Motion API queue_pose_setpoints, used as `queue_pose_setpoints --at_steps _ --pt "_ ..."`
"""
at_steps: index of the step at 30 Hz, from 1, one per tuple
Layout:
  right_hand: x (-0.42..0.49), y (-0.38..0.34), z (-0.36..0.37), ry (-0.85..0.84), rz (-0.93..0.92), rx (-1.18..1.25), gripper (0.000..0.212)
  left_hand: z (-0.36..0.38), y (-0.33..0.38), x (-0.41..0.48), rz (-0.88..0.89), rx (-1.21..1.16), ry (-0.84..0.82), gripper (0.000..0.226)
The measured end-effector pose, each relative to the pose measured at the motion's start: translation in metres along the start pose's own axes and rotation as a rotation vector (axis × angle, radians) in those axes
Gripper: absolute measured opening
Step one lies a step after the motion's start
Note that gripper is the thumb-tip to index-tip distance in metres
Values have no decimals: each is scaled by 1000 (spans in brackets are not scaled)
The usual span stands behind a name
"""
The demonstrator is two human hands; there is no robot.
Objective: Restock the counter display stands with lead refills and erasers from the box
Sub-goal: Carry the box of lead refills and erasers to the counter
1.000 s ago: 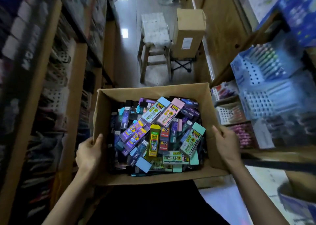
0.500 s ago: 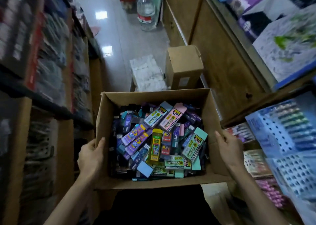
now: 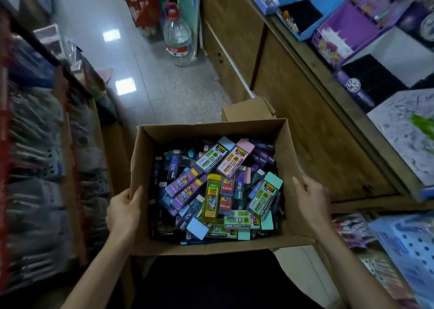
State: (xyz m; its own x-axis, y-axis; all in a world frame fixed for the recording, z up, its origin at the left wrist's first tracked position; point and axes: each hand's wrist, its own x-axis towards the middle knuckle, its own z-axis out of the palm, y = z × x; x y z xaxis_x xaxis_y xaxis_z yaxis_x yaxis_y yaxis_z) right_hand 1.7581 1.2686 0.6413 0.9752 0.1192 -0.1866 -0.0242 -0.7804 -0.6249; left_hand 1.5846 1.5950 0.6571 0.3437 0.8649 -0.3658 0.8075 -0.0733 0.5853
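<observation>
Wooden counter point(image 3: 293, 102) topped with blue and purple display stands point(image 3: 352, 24); grey floor point(image 3: 164, 90) bearing an upright water bottle point(image 3: 177, 38).

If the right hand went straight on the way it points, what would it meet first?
The right hand grips the open brown cardboard box; beyond its wall, probably the smaller brown carton, though depth is unclear.

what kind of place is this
Probably a stationery shop: pen racks on the left shelves, display boxes on the wooden counter, and a cardboard box full of lead refill cases.
</observation>
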Motion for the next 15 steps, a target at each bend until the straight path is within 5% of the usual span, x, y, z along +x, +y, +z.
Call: queue_pose_setpoints --at_steps 15 --pt "66 -62 57 368 443 131 45 60 200 201 418 260 -360 41"
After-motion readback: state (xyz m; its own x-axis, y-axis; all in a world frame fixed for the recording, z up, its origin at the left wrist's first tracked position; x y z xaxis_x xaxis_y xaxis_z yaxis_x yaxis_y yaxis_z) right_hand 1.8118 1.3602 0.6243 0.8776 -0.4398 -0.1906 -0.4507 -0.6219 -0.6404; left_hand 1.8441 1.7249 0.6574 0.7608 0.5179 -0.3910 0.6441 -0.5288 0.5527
